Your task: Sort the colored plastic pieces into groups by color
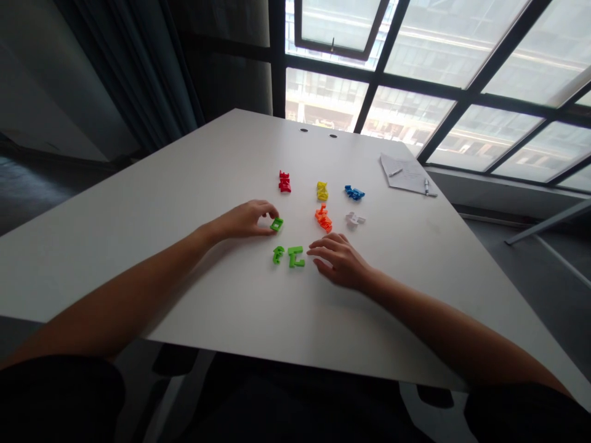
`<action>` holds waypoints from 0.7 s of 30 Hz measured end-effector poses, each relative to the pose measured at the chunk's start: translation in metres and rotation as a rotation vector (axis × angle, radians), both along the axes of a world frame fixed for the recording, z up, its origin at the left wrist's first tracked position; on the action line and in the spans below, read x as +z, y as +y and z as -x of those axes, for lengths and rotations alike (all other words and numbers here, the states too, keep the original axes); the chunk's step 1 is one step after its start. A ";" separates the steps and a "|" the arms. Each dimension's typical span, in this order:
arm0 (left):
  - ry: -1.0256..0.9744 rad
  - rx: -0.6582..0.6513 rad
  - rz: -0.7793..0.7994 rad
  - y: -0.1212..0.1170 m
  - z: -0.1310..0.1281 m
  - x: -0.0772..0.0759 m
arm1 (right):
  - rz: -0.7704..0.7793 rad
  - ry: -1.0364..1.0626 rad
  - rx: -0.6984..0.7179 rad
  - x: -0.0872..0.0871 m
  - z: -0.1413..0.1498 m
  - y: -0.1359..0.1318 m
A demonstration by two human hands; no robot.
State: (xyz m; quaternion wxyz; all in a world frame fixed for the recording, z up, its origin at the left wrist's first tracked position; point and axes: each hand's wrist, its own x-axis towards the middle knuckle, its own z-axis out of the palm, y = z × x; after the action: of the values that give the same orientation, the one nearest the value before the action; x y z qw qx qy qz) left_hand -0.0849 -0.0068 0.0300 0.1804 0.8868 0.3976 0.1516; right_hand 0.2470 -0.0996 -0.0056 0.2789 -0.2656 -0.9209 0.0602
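My left hand (244, 220) rests on the white table (184, 203) and pinches a small green square-framed piece (276, 224) between thumb and fingers. My right hand (339, 259) lies flat with fingers spread, holding nothing, its fingertips just right of a green bracket-shaped piece (296, 256). Another small green piece (277, 254) lies beside that one. Beyond the hands sit a red piece (284, 182), a yellow piece (322, 191), a blue piece (354, 192), an orange piece (324, 218) and a white piece (354, 219).
A sheet of paper (404, 175) with a pen (427, 187) lies at the table's far right, near the window. Two cable holes (318, 132) mark the far edge. Dark curtains hang at the back left.
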 end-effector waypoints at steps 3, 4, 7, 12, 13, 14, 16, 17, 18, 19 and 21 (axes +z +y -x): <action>-0.050 0.150 -0.180 0.009 0.003 -0.013 | -0.006 0.009 0.008 0.001 0.001 0.000; -0.056 0.183 -0.202 0.012 0.003 -0.018 | -0.005 0.011 0.010 0.001 0.001 0.000; -0.023 0.248 -0.231 0.020 0.000 -0.027 | -0.001 0.016 0.016 0.000 0.001 0.001; 0.066 0.295 -0.226 0.033 -0.008 -0.035 | -0.018 0.024 0.032 -0.002 0.000 0.004; 0.069 0.294 -0.217 0.035 -0.009 -0.035 | -0.019 0.019 0.031 -0.002 0.000 0.004; 0.064 0.287 -0.213 0.035 -0.008 -0.034 | -0.020 0.014 0.031 -0.002 0.000 0.004; 0.035 0.242 -0.205 0.031 -0.004 -0.028 | -0.021 0.014 0.032 -0.001 0.000 0.004; 0.011 0.204 -0.189 0.028 -0.002 -0.023 | -0.021 0.018 0.032 -0.001 0.000 0.004; -0.012 0.157 -0.156 0.023 0.001 -0.017 | -0.021 0.023 0.033 -0.001 0.000 0.003; -0.026 0.103 -0.106 0.018 0.003 -0.011 | -0.020 0.029 0.034 -0.001 0.001 0.003; -0.002 -0.009 0.048 0.005 0.005 0.002 | -0.018 0.034 0.036 -0.001 0.001 0.004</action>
State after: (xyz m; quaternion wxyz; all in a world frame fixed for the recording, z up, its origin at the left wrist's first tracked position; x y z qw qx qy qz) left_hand -0.0898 -0.0015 0.0315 0.2028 0.8839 0.3968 0.1422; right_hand 0.2462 -0.0958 -0.0071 0.2957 -0.2455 -0.9212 0.0614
